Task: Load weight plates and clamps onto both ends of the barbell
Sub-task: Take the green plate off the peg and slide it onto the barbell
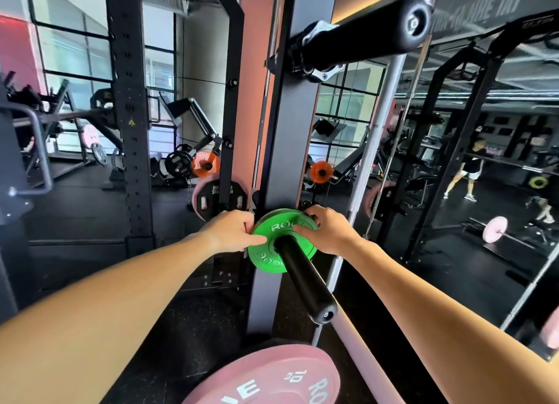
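A: Where's the plate?

B: The green plate (273, 241) is threaded on the black sleeve (305, 282), far in, close to the dark upright (287, 149). The sleeve runs through the plate's hole and sticks out toward the camera, bare up to its rounded end cap.

A: And the hands?

B: Both are on the plate. The left hand (231, 232) grips its left edge, thumb laid across the green face, fingers curled out of sight behind the rim. The right hand (328, 228) holds the upper right edge, thumb on the face near the hole, fingers wrapped over the top.

A: Any clamp on this sleeve?

B: I can't tell; the part behind the plate is hidden.

A: What's nearby?

B: A pink plate (266, 379) marked 10 kg sits at the bottom of the view, below the sleeve's end. Higher up, a second black sleeve (363, 34) juts from the same upright, with a silver clamp (323, 70) at its base. Left of the hands, a black plate (217, 198) hangs on the rack in front of a pink one. On the right, a mirror (453, 161) shows racks, a loaded bar on the floor and a person (469, 170) standing well away.
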### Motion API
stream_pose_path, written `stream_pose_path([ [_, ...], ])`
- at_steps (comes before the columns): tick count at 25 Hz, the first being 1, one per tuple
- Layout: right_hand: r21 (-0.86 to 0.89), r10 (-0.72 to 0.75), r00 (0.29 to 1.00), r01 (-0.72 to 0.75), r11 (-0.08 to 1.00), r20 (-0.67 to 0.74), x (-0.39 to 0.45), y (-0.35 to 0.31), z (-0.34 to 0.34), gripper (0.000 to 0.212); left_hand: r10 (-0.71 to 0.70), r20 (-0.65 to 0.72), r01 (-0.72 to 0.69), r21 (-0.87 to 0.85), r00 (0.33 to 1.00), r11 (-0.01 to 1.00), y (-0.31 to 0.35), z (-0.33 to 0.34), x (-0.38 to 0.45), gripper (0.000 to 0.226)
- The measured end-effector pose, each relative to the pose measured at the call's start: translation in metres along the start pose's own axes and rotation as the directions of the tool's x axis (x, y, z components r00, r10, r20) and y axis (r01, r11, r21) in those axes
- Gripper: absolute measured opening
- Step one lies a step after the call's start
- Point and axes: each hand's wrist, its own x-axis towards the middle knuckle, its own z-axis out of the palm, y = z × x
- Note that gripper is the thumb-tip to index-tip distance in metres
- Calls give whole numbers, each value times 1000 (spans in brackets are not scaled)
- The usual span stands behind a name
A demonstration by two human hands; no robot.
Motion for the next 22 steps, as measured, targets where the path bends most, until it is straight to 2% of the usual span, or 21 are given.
stream_pose_path([
  [4,-4,-8,1000,8,1000,27,-37,2,-11,50,75,54,-77,22,996,997,19,6,-36,26],
  [9,22,-84,996,83,996,14,-126,5,-42,38,115,61,-116,8,991,993,63,22,-109,38],
  [12,-1,-143,989,143,990,22,-188,1,-67,30,151,66,-153,24,986,988,90,28,-169,37],
  [15,-6,-210,977,210,978,24,-237,-17,-81,31,188,39,-188,-7,981,982,107,16,-228,36],
  [18,31,-293,956,293,956,-15,-267,-49,-85,36,139,5,-139,-1,990,990,109,-12,-280,11],
  [22,75,-395,918,397,915,-47,-289,-118,-82,39,23,-75,-20,51,997,999,96,-70,-352,19],
])
